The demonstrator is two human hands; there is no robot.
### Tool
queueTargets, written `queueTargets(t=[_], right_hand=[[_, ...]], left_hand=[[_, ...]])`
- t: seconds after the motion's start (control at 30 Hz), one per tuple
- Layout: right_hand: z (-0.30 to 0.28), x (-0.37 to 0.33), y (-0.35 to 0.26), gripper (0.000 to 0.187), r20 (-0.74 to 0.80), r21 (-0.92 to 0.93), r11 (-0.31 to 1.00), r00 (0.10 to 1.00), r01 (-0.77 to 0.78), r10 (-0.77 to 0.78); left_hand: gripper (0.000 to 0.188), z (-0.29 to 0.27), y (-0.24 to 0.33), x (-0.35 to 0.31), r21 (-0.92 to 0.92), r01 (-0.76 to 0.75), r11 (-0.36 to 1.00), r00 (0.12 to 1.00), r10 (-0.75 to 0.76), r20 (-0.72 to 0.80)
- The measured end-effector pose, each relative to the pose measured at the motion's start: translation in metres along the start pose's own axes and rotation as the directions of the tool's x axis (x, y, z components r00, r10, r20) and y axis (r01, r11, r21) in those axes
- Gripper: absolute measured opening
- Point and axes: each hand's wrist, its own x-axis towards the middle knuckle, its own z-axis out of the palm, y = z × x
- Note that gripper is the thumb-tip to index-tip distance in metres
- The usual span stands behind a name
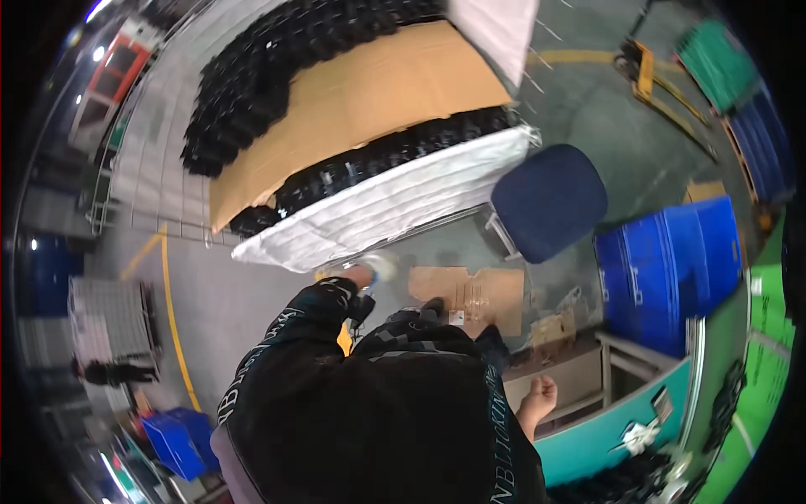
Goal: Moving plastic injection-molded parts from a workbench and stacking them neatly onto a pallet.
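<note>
My left hand [359, 276] reaches forward at the end of a black sleeve, near the front of a large bin with a white quilted lining [403, 189]. Its fingers are blurred and seem closed around a pale, roundish thing [384, 267] whose kind I cannot make out. Just below that hand is a small black object [361, 311], also unclear. My right hand [540, 396] is held at my right side with curled fingers, and nothing shows in it. Beside it stands a workbench with a teal top [617, 412]. Black parts [243, 97] and a brown cardboard sheet [378, 84] lie in the bin.
A dark blue chair [550, 202] stands at the bin's right corner. Flattened cardboard [470, 294] lies on the floor by my feet. Blue crates [663, 269] are stacked on the right, with a yellow pallet jack [651, 80] beyond. Another blue crate [180, 441] is at lower left.
</note>
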Motion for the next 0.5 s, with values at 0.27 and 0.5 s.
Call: queueTargets(t=[0.27,0.5], right_hand=[[-0.018,0.024,0.000,0.015,0.143,-0.083,0.993,0.987,0.082,-0.069],[0.072,-0.138,0.048,0.023,-0.472,-0.111,0.987,0.881,-0.113,0.048]], left_hand=[[0.034,0.062,0.011,-0.059,-0.467,0.479,0.743,0.793,-0.594,-0.132],[0.019,-0.026,-0.127,0.167,0.196,-0.564,0.802,0.788,0.594,-0.162]])
